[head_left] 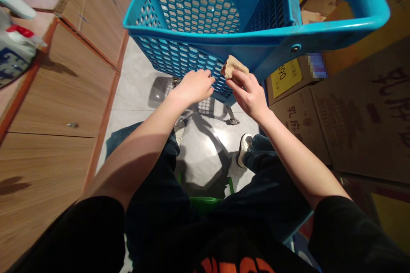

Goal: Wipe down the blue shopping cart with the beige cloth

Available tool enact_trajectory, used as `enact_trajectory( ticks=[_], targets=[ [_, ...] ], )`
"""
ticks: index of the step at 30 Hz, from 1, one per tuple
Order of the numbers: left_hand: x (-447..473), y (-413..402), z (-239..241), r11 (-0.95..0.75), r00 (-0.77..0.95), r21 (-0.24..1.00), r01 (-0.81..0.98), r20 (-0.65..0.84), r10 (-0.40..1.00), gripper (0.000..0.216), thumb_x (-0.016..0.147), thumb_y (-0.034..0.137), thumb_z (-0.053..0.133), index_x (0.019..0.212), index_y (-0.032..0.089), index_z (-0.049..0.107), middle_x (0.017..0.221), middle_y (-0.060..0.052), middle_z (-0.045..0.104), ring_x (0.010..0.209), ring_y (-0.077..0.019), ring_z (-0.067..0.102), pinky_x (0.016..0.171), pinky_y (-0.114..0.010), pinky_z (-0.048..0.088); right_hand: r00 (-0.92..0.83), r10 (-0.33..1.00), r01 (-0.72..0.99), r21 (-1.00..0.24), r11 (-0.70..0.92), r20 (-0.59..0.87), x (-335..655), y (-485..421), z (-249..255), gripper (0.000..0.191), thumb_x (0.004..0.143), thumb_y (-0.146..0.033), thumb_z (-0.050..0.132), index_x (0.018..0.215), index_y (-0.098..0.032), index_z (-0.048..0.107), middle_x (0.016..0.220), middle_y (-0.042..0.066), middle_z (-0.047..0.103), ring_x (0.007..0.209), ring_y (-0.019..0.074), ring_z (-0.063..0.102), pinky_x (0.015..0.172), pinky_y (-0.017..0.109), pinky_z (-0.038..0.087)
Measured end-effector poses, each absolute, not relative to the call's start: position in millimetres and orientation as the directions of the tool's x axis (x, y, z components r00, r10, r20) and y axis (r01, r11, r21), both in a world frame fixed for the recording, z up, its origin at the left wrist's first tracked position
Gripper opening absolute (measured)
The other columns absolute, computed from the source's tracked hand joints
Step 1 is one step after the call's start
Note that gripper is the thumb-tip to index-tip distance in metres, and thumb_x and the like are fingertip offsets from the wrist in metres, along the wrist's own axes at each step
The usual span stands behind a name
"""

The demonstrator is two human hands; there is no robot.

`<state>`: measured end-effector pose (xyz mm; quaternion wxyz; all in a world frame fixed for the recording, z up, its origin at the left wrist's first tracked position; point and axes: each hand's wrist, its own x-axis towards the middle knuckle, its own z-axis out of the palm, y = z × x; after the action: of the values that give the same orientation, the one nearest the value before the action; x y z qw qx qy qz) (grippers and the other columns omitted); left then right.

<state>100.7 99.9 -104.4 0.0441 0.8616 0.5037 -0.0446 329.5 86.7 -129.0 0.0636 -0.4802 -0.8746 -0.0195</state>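
A blue plastic shopping trolley basket (205, 39) with perforated sides stands in front of me. My right hand (251, 96) is closed on a tan, crumpled cloth (236, 67) with a darker brown edge, held against or just in front of the basket's near side. My left hand (197, 86) is by the perforated wall to the left of the cloth, palm down, its fingers loosely bent and apart. No object shows in it. Whether its fingertips touch the wall cannot be made out.
Wooden cabinets (60, 89) run along the left, with bottles (16, 47) on top. Stacked cardboard boxes (307, 119) with yellow labels (286, 77) line the right. A caster (232, 121) rests on the shiny tiled floor (205, 145). A green seat (205, 204) is below me.
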Motion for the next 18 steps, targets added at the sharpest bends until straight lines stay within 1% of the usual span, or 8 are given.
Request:
enact_trajectory(
  ticks=[2,3,5,7,10,13,15,18],
  targets=[
    [97.6,98.0,-105.2,-0.471,0.471,0.023,0.882,-0.089,0.878,0.046,0.108,0.031,0.042,0.142,0.016,0.069,0.146,-0.017,0.065,0.140,-0.0336,0.058,0.112,-0.046,0.050,-0.544,0.831,0.837,0.003,0.547,0.115,331.3,90.8,-125.0,0.058,0.111,-0.036,0.036,0.168,-0.036,0.048,0.171,0.007,0.051,0.148,0.0351,0.054,0.114,0.055,0.056],
    [96.4,96.9,-105.5,-0.461,0.461,0.022,0.887,-0.071,0.884,0.047,0.108,0.031,0.042,0.144,0.016,0.068,0.148,-0.018,0.064,0.141,-0.0344,0.056,0.113,-0.047,0.049,-0.544,0.832,0.838,0.013,0.546,0.113,331.7,92.9,-123.9,0.057,0.112,-0.036,0.035,0.167,-0.035,0.050,0.171,0.007,0.052,0.147,0.0345,0.054,0.114,0.053,0.056],
    [95.1,94.3,-105.6,-0.438,0.439,0.028,0.898,-0.043,0.897,0.049,0.107,0.030,0.043,0.148,0.014,0.064,0.150,-0.019,0.062,0.144,-0.0359,0.054,0.116,-0.050,0.046,-0.528,0.842,0.849,0.026,0.528,0.115,331.5,96.8,-124.0,0.057,0.114,-0.036,0.026,0.162,-0.031,0.058,0.168,0.008,0.055,0.146,0.0327,0.055,0.111,0.049,0.058],
    [95.2,91.9,-104.5,-0.413,0.415,0.037,0.910,-0.042,0.909,0.051,0.106,0.028,0.044,0.152,0.013,0.060,0.153,-0.021,0.060,0.145,-0.0368,0.053,0.117,-0.051,0.046,-0.508,0.856,0.861,0.039,0.506,0.094,330.0,98.7,-127.3,0.061,0.116,-0.036,0.019,0.156,-0.028,0.064,0.165,0.010,0.057,0.142,0.0318,0.057,0.105,0.046,0.060],
    [97.4,89.9,-102.0,-0.381,0.384,0.046,0.923,-0.076,0.920,0.052,0.106,0.024,0.045,0.155,0.011,0.055,0.154,-0.023,0.057,0.146,-0.0371,0.053,0.117,-0.050,0.047,-0.527,0.849,0.849,0.055,0.526,0.022,326.4,97.3,-135.6,0.061,0.116,-0.033,0.019,0.150,-0.027,0.069,0.163,0.012,0.059,0.137,0.0320,0.058,0.098,0.044,0.061],
    [99.4,90.6,-101.3,-0.388,0.393,0.064,0.919,-0.106,0.913,0.052,0.105,0.023,0.046,0.155,0.007,0.053,0.152,-0.024,0.057,0.145,-0.0357,0.055,0.113,-0.045,0.051,-0.568,0.823,0.822,0.046,0.568,-0.009,323.9,93.1,-141.3,0.057,0.115,-0.030,0.023,0.149,-0.025,0.069,0.161,0.014,0.060,0.135,0.0327,0.056,0.095,0.044,0.062],
    [99.6,92.2,-102.4,-0.410,0.416,0.075,0.909,-0.104,0.903,0.052,0.105,0.023,0.048,0.153,0.005,0.054,0.151,-0.025,0.057,0.145,-0.0351,0.056,0.111,-0.043,0.053,-0.577,0.817,0.816,0.038,0.576,-0.004,324.4,90.6,-140.3,0.055,0.115,-0.030,0.025,0.148,-0.026,0.069,0.159,0.014,0.061,0.133,0.0328,0.056,0.090,0.043,0.063],
    [98.2,94.9,-104.9,-0.452,0.457,0.070,0.889,-0.078,0.886,0.054,0.104,0.022,0.048,0.156,0.010,0.052,0.152,-0.023,0.057,0.144,-0.0344,0.056,0.110,-0.042,0.053,-0.554,0.828,0.832,0.033,0.554,0.081,328.5,89.3,-133.3,0.057,0.115,-0.032,0.024,0.147,-0.025,0.071,0.159,0.015,0.060,0.131,0.0328,0.057,0.089,0.043,0.062]
  ],
)
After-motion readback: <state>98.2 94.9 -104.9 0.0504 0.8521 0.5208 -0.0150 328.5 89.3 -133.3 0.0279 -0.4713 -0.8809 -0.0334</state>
